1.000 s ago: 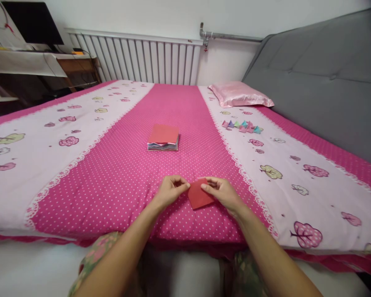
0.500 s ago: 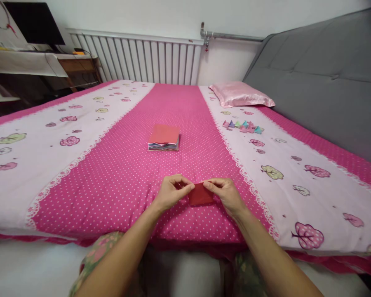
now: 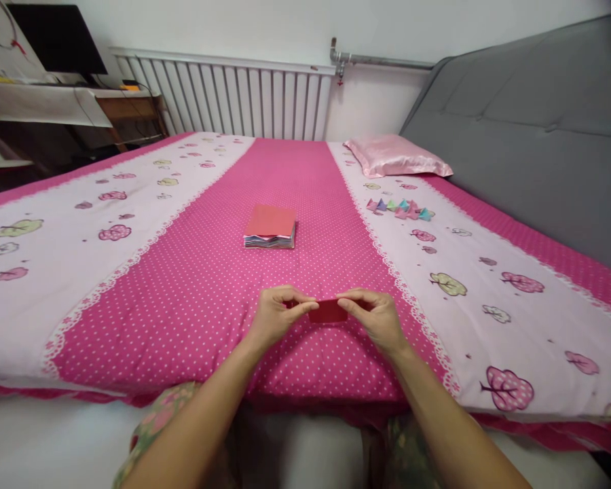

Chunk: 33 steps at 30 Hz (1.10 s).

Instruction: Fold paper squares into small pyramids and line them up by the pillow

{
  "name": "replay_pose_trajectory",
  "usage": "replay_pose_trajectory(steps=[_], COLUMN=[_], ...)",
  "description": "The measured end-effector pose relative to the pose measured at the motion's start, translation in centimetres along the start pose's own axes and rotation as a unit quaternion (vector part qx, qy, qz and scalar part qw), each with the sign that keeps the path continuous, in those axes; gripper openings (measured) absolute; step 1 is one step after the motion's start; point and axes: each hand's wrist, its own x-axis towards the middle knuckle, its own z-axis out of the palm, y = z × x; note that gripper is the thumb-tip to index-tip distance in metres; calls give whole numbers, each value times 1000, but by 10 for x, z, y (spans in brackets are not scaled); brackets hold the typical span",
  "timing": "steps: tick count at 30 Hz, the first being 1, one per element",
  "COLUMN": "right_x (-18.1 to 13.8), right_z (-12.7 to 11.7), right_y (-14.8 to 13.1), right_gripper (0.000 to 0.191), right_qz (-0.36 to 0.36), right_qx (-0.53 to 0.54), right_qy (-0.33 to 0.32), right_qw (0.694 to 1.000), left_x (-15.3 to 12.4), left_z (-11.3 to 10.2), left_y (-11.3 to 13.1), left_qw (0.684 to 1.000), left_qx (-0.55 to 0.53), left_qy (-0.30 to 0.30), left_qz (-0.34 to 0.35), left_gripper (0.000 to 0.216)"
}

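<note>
A folded piece of dark red paper (image 3: 328, 312) is stretched between my two hands above the near part of the bed. My left hand (image 3: 281, 314) pinches its left end between thumb and fingers. At the other end, my right hand (image 3: 373, 315) grips the top right corner the same way. Farther off, a stack of square paper sheets (image 3: 269, 227) lies on the dotted cover, a red sheet on top. Several small folded paper pieces (image 3: 400, 208) in pink, blue, green and purple sit in a cluster to the right.
The bed cover (image 3: 193, 292) has pink dotted and white tree-print bands. A pink pillow (image 3: 397, 155) lies by the grey headboard (image 3: 529, 122). Behind the bed are a white radiator (image 3: 234, 95) and, left, a desk (image 3: 41, 103) with a black monitor (image 3: 58, 39).
The red paper now shows as a narrower strip, its lower edge higher than before. My left hand has shifted slightly left, and both hands still hold the paper.
</note>
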Motion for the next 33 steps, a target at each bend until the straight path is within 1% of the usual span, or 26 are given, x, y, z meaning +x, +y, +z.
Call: replay_pose_trajectory(steps=[4,11,13,15,16,20,22,23,25,26,28,30,32,33], right_x=[0,-1,-1,-1,-1,-3,-4,-5,-6,-7,-8,-10,-11,-12], right_z=[0,1,1,3,4,10,13,15,18,20,23,26,28,29], right_y=[-1,1,1,1,1,-2,-1,-1,1,3,6,8,8,8], right_gripper=[11,9,8,8,9,13,14,15,16,17,19,20,22,22], right_qz=[-2,-46,-53,-55,-55,-42,-25,-16,-1,5,15,27,41,48], right_qx=[6,0,0,2,7,57,94,112,144,158,181,200,216,223], right_qy=[9,22,24,27,31,44,49,49,44,41,33,25,14,8], right_qw=[1000,999,998,998,998,997,994,992,989,987,983,979,975,974], left_x=[0,-2,-2,-2,-2,-2,-3,-4,-6,-7,-8,-9,-9,-9], left_z=[-1,-2,-1,1,2,10,14,17,22,25,28,30,29,28], left_y=[1,6,5,2,0,-5,-5,-4,-2,-2,-1,-1,0,0], left_qw=[1000,998,997,997,998,993,980,967,930,910,878,856,846,845], left_qx=[6,4,3,-1,-10,-97,-175,-222,-320,-363,-431,-473,-493,-495], left_qy=[10,30,39,50,56,66,67,64,49,35,13,13,29,37], left_qz=[3,60,62,51,41,-13,-71,-109,-176,-196,-209,-207,-203,-198], left_gripper=[9,8,8,11,17,61,74,78,76,71,57,48,50,53])
